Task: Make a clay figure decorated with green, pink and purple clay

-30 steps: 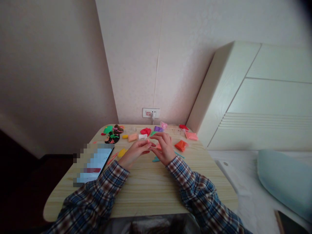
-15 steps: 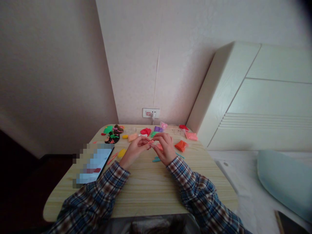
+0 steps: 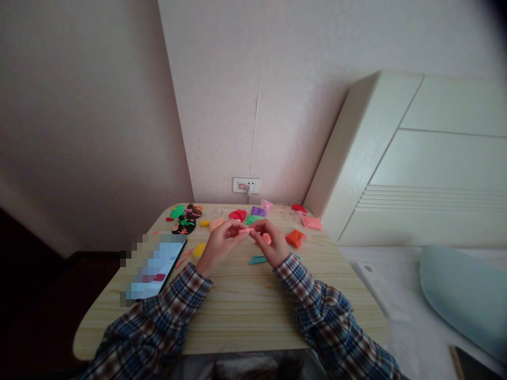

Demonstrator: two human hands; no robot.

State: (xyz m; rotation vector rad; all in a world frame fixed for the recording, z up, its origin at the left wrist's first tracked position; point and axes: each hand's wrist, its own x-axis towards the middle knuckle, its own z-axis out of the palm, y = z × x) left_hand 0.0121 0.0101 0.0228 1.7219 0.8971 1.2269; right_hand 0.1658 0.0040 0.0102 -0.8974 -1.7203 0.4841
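A small strip of pink modelling clay (image 3: pixel 246 230) is held level above the table between my two hands. My left hand (image 3: pixel 222 241) pinches its left end with closed fingers. At the other end, my right hand (image 3: pixel 271 241) grips the strip between thumb and fingertips. Behind the right fingers, partly hidden, lies a coral-pink lump or packet (image 3: pixel 267 238). Blue modelling tools (image 3: pixel 258 259) rest on the table below my right hand. An orange clay packet (image 3: pixel 295 238) sits to that hand's right. By my left wrist is a yellow lump (image 3: pixel 198 250) beside a thin orange-red tool (image 3: pixel 184 258).
A tablet with a lit screen (image 3: pixel 164 264) lies on the left of the wooden table (image 3: pixel 237 316). Several clay packets, among them red (image 3: pixel 238 215) and purple (image 3: pixel 259 211), line the far edge. A black disc with clay shapes (image 3: pixel 184 226) stands at the back left.
My right fingers have come down and closed in on the strip, which now shows more plainly between both hands. The view has shifted slightly.
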